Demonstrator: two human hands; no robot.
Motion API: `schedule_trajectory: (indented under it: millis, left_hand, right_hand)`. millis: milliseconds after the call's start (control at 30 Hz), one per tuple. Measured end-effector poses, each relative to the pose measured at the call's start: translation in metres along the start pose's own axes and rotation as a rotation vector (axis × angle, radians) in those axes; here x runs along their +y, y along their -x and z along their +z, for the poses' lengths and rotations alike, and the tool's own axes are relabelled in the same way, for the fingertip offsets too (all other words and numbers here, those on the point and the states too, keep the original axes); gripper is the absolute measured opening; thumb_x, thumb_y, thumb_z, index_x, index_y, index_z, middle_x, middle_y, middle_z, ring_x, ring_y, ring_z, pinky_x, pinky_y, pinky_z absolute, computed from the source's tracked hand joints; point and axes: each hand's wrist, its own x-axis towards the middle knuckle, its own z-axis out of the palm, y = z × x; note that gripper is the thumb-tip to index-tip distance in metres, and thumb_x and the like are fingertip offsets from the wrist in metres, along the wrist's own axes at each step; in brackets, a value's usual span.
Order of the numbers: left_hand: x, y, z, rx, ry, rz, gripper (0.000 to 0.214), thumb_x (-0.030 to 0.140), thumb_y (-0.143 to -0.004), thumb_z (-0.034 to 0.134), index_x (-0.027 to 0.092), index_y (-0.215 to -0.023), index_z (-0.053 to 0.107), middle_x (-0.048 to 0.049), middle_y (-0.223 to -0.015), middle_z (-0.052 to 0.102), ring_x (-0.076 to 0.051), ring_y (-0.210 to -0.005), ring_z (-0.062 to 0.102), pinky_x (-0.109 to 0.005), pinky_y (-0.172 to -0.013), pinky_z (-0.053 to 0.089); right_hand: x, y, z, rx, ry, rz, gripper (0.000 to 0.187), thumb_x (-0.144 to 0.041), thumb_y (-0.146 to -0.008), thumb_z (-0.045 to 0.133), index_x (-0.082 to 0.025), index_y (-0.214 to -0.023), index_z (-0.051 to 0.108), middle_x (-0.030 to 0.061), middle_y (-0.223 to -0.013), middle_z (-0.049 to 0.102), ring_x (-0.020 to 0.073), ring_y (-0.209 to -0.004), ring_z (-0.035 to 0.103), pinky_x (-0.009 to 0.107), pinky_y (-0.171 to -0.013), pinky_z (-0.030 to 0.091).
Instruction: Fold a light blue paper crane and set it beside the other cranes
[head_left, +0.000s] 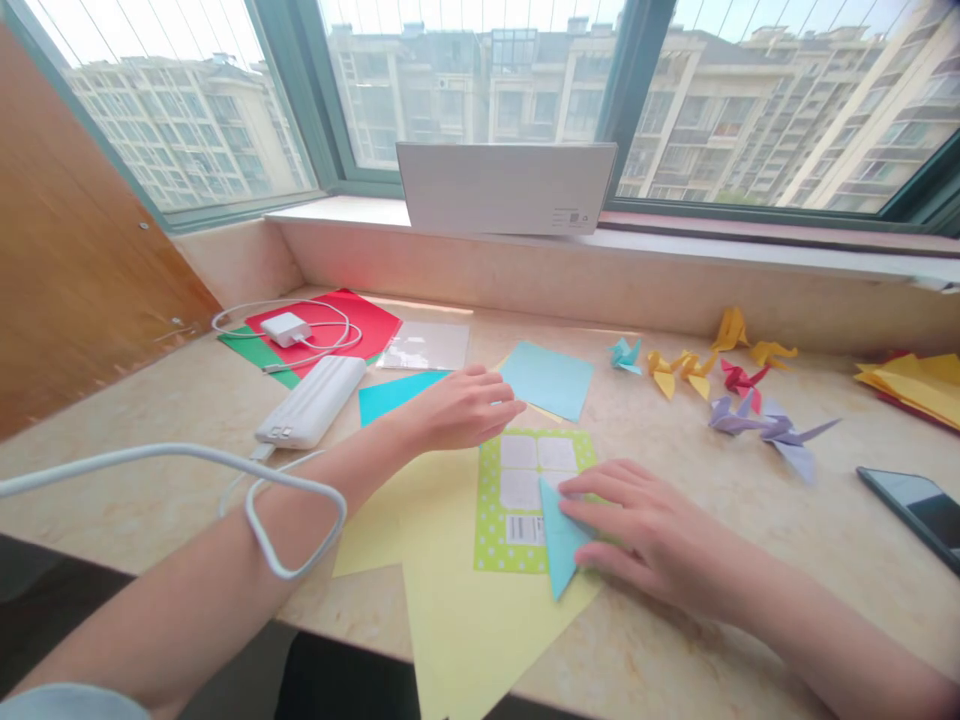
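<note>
My right hand (637, 520) holds a light-blue paper folded into a triangle (559, 545), with fingers and thumb at its right side. Beneath that paper lies a green dotted sheet (491, 540) with white label panels and a barcode. My left hand (469, 405) hovers at the left edge of a light-blue paper square (551, 380). Its fingers point right, loosely bent and slightly apart, and nothing shows in them; the thumb is hidden. A large pale-yellow sheet (450, 610) spreads under the green one, and a brighter blue sheet (390, 395) is partly behind my left wrist.
Several folded paper cranes (739, 415) stand at right, near a phone (919, 515) and yellow paper (919, 385). A power bank (315, 400), charger (285, 328) and red paper (367, 320) lie left. A white cable (187, 452) crosses my left forearm. A white box (510, 185) stands on the sill.
</note>
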Motion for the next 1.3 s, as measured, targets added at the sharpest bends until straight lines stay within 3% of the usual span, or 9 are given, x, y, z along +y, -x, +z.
schedule_trajectory:
  millis: [267, 500, 700, 767, 867, 933, 1133, 1300]
  left_hand:
    - [0.008, 0.000, 0.004, 0.032, 0.083, -0.023, 0.020, 0.018, -0.095, 0.047, 0.017, -0.107, 0.064, -0.0061, -0.091, 0.069, -0.019, -0.085, 0.060, -0.034, -0.079, 0.042]
    - [0.017, -0.003, -0.002, -0.042, 0.104, 0.023, 0.020, 0.018, -0.096, 0.047, 0.017, -0.099, 0.067, -0.0057, -0.084, 0.067, -0.019, -0.081, 0.058, -0.034, -0.074, 0.041]
    - [0.029, -0.001, -0.008, -0.101, 0.421, 0.000, 0.024, 0.028, -0.090, 0.062, 0.021, -0.113, 0.067, -0.0067, -0.102, 0.070, -0.022, -0.095, 0.059, -0.036, -0.084, 0.043]
    - [0.033, 0.000, -0.008, -0.125, 0.499, -0.007, 0.026, 0.029, -0.086, 0.068, 0.023, -0.112, 0.068, -0.0059, -0.106, 0.069, -0.022, -0.099, 0.059, -0.036, -0.086, 0.043]
    - [0.037, 0.000, -0.007, -0.134, 0.573, 0.002, 0.032, 0.033, -0.083, 0.073, 0.025, -0.113, 0.068, -0.0054, -0.107, 0.069, -0.022, -0.098, 0.060, -0.036, -0.085, 0.044]
    - [0.040, -0.001, -0.006, -0.128, 0.600, 0.001, 0.034, 0.036, -0.083, 0.073, 0.025, -0.114, 0.067, -0.0055, -0.107, 0.069, -0.022, -0.096, 0.060, -0.036, -0.084, 0.044]
    - [0.050, -0.004, -0.009, -0.078, 0.674, -0.057, 0.031, 0.038, -0.083, 0.072, 0.024, -0.110, 0.068, -0.0051, -0.107, 0.069, -0.020, -0.096, 0.060, -0.034, -0.084, 0.046]
    - [0.055, -0.007, -0.012, -0.082, 0.711, -0.016, 0.030, 0.039, -0.084, 0.070, 0.024, -0.110, 0.068, -0.0035, -0.101, 0.072, -0.020, -0.095, 0.062, -0.034, -0.085, 0.046]
  right_hand:
    - [0.005, 0.002, 0.009, 0.015, -0.019, 0.045, 0.030, -0.032, -0.094, 0.060, -0.020, -0.120, 0.065, 0.0104, -0.121, 0.067, 0.0266, -0.114, 0.060, 0.047, -0.096, 0.050]
    - [0.006, 0.003, 0.013, 0.051, -0.087, 0.038, 0.034, -0.028, -0.092, 0.061, -0.025, -0.126, 0.062, 0.0097, -0.123, 0.066, 0.0261, -0.113, 0.061, 0.046, -0.095, 0.050]
    - [0.004, 0.004, 0.018, 0.098, -0.224, 0.244, 0.046, -0.025, -0.088, 0.065, -0.028, -0.133, 0.057, 0.0077, -0.115, 0.069, 0.0236, -0.104, 0.064, 0.039, -0.087, 0.055]
    - [0.004, 0.002, 0.018, 0.082, -0.299, 0.293, 0.039, -0.023, -0.089, 0.064, -0.029, -0.127, 0.062, 0.0060, -0.108, 0.070, 0.0213, -0.098, 0.065, 0.035, -0.082, 0.056]
    - [0.004, -0.003, 0.015, 0.060, -0.421, 0.309, 0.017, -0.018, -0.091, 0.060, -0.027, -0.100, 0.072, 0.0029, -0.096, 0.071, 0.0178, -0.090, 0.065, 0.032, -0.079, 0.054]
    - [0.004, -0.006, 0.013, 0.079, -0.488, 0.318, 0.019, -0.015, -0.093, 0.057, -0.025, -0.089, 0.072, 0.0019, -0.092, 0.070, 0.0161, -0.087, 0.065, 0.030, -0.079, 0.053]
    - [0.005, -0.008, 0.014, 0.192, -0.550, 0.288, 0.019, -0.017, -0.095, 0.054, -0.023, -0.089, 0.071, 0.0024, -0.089, 0.067, 0.0145, -0.082, 0.065, 0.028, -0.075, 0.053]
    - [0.001, -0.009, 0.015, 0.216, -0.559, 0.261, 0.016, -0.020, -0.095, 0.055, -0.022, -0.092, 0.071, 0.0040, -0.090, 0.068, 0.0151, -0.081, 0.065, 0.028, -0.072, 0.054]
